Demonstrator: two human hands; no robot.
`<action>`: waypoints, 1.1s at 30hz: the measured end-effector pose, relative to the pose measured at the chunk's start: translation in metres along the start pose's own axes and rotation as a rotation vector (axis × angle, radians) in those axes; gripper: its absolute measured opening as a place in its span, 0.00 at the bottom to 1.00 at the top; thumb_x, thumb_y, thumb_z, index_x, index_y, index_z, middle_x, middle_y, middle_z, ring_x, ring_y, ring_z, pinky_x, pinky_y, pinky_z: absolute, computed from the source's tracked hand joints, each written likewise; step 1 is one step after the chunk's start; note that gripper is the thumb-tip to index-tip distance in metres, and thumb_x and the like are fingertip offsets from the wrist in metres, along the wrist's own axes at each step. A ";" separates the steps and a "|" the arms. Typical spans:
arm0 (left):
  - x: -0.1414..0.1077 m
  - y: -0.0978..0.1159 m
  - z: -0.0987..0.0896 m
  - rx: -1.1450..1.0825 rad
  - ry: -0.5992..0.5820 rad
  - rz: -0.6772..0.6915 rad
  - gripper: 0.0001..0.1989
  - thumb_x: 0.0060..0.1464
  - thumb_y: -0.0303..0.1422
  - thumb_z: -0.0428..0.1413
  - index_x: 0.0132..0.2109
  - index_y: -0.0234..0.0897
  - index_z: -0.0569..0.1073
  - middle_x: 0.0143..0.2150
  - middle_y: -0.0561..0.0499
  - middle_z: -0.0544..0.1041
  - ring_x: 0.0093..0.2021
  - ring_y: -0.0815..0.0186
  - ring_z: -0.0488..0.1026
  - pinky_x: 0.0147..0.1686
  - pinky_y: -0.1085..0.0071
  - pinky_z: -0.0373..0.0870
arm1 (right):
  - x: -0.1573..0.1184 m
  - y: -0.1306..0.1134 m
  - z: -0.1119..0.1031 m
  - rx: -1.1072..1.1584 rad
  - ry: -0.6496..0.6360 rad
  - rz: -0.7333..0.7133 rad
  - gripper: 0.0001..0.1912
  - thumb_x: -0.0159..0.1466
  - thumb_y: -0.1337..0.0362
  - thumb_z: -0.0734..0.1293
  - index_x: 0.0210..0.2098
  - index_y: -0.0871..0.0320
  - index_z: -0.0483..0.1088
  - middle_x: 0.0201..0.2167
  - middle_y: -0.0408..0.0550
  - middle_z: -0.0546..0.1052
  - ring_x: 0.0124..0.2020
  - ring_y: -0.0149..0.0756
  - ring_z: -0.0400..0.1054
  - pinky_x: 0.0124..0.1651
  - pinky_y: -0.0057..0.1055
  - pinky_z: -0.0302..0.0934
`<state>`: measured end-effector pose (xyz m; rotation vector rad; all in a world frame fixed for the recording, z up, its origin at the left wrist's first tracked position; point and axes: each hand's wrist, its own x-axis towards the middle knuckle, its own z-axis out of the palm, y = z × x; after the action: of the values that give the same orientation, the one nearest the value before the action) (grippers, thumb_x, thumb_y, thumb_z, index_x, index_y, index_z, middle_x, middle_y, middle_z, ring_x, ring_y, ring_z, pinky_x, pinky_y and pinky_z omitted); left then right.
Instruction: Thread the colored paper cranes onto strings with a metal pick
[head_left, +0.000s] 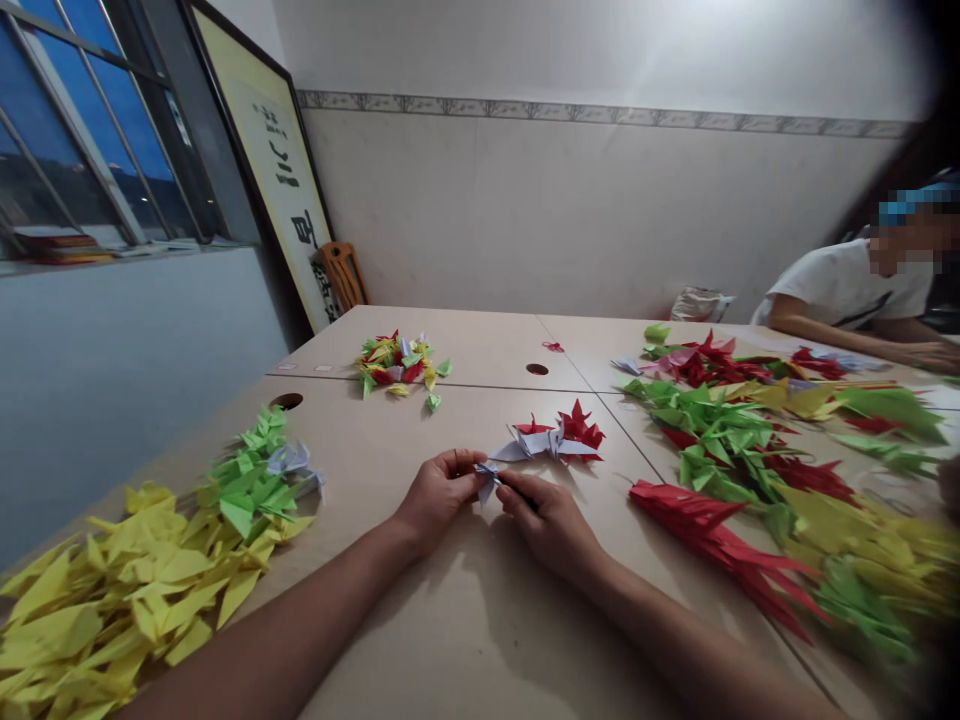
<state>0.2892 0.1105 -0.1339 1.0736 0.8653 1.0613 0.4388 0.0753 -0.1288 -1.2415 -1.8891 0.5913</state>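
Head view, looking down over both forearms: the left hand (439, 497) and right hand (547, 525) meet near the middle of the tabletop (465, 640), close together and pinching a small folded paper piece (487, 478) between their fingers. The pale blue paper pokes out just beyond the left fingertips (471, 465), and its shape is hard to make out, though it may be a small paper crane. A dark sliver (523, 498) lies by the right fingers; it could be a tool or a shadow.

Just beyond the hands, a pale blue paper crane (541, 441) touches a red paper crane (579, 425). A heap of yellow paper cranes (97, 610) spills along the left edge of the tabletop, with green paper cranes (247, 480) beside it. Near the far edge sits a small mixed pile of paper cranes (397, 365). Long, blurred heaps of red, green and yellow paper cranes (720, 470) cover the right side.

At the far right corner, a co-worker (847, 285) in a white T-shirt rests a hand (926, 355) on the tabletop near those heaps. Beyond the far left corner, a framed calligraphy scroll (277, 170) leans against the wall, its brushed characters too slanted to read.
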 end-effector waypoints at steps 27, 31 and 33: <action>-0.002 -0.006 0.004 0.221 -0.098 0.115 0.15 0.42 0.33 0.57 0.40 0.33 0.70 0.22 0.55 0.67 0.22 0.74 0.63 0.22 0.78 0.58 | 0.008 0.024 -0.009 -0.039 0.256 0.057 0.10 0.56 0.60 0.62 0.31 0.59 0.71 0.28 0.48 0.76 0.29 0.37 0.69 0.33 0.30 0.62; -0.005 -0.005 0.003 0.277 -0.123 0.082 0.13 0.40 0.29 0.56 0.38 0.32 0.70 0.24 0.53 0.68 0.22 0.74 0.63 0.22 0.77 0.58 | 0.013 0.046 -0.024 -0.205 0.379 0.229 0.20 0.54 0.55 0.62 0.41 0.61 0.69 0.31 0.52 0.75 0.31 0.42 0.69 0.33 0.35 0.61; -0.007 -0.005 0.003 0.289 -0.150 0.090 0.12 0.39 0.28 0.55 0.36 0.31 0.70 0.23 0.53 0.68 0.22 0.74 0.63 0.23 0.76 0.59 | 0.014 0.048 -0.026 -0.252 0.478 0.233 0.24 0.54 0.53 0.62 0.46 0.60 0.66 0.32 0.52 0.75 0.31 0.43 0.69 0.33 0.35 0.61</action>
<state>0.2914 0.1028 -0.1371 1.4272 0.8728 0.9337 0.4829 0.1066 -0.1437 -1.6146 -1.4560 0.1479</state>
